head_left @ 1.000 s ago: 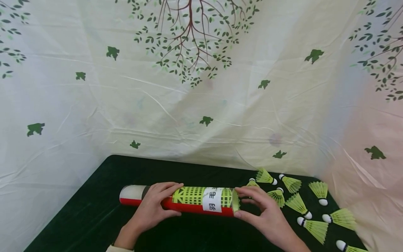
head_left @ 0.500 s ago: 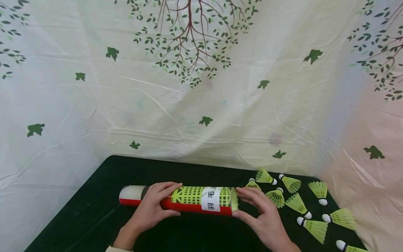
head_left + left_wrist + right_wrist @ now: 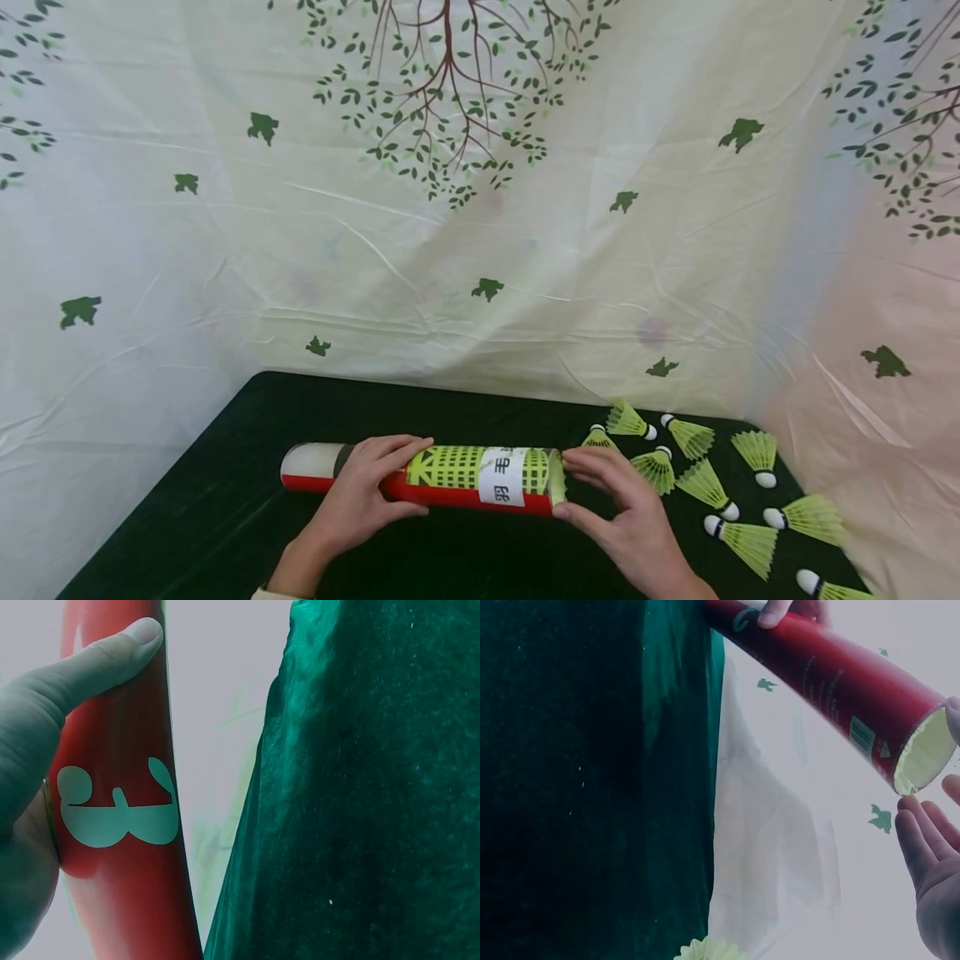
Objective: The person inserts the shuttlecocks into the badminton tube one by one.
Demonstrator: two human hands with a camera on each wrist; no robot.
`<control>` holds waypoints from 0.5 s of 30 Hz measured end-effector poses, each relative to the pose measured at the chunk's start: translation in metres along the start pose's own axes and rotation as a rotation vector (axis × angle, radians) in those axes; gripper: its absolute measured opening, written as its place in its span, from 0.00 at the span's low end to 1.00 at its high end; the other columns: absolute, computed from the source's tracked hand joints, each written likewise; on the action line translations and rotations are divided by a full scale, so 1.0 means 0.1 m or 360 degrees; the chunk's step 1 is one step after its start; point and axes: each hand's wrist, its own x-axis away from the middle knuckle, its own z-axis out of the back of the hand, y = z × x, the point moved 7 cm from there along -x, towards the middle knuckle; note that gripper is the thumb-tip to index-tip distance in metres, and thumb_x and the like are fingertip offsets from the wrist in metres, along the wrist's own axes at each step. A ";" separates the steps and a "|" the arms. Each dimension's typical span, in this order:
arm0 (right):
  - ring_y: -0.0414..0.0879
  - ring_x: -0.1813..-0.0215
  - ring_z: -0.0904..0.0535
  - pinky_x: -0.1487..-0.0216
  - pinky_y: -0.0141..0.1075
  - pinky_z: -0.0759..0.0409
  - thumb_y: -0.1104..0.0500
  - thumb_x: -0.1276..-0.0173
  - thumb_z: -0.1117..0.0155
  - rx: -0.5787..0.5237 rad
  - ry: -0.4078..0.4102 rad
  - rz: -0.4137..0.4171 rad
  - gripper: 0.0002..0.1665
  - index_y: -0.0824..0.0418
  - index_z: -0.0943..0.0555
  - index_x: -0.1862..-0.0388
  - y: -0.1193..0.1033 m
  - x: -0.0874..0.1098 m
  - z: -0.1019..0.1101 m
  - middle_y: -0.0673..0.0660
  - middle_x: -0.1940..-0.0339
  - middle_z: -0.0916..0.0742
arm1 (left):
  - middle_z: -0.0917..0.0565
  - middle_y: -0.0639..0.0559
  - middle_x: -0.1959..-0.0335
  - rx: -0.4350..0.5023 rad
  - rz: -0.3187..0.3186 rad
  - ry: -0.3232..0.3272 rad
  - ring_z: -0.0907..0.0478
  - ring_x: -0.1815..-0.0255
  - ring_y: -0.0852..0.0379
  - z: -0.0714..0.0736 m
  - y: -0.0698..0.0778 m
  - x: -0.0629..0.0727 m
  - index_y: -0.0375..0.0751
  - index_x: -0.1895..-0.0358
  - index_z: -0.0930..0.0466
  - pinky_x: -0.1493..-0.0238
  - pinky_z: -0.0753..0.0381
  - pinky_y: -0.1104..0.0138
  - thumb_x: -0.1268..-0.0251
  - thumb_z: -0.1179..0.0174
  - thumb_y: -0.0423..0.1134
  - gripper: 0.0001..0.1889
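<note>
A red, white and yellow-green shuttlecock tube point(image 3: 465, 498) lies sideways across both hands in the head view. My left hand point(image 3: 367, 485) grips it near its middle, the thumb along the near side, also seen in the left wrist view. My right hand point(image 3: 624, 504) holds the tube's right end, thumb and fingertips right at the rim on opposite sides. A pale yellow shuttlecock skirt point(image 3: 924, 752) fills the tube's mouth and sticks out slightly; the rest of that shuttlecock is hidden inside. The tube's white far-left end point(image 3: 311, 461) extends past my left hand.
Several yellow shuttlecocks with white tips, such as one near the front point(image 3: 744, 546) and one at the back point(image 3: 630, 420), lie scattered on the dark green cloth point(image 3: 187, 517) to the right. A leaf-patterned white curtain point(image 3: 412, 250) surrounds the back and sides.
My right hand and the tube's right end have shifted slightly left since a second ago. My left hand keeps its grip, and the loose shuttlecocks lie as before.
</note>
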 end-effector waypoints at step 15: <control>0.41 0.54 0.16 0.52 0.34 0.18 0.53 0.36 0.26 0.0246 0.0224 -0.0429 0.18 0.52 0.17 0.48 0.70 -0.02 0.33 0.53 0.49 0.16 | 0.26 0.67 0.37 0.0017 -0.0016 0.0004 0.32 0.39 0.58 0.01 -0.01 0.03 0.75 0.31 0.30 0.39 0.31 0.45 0.58 0.18 0.44 0.46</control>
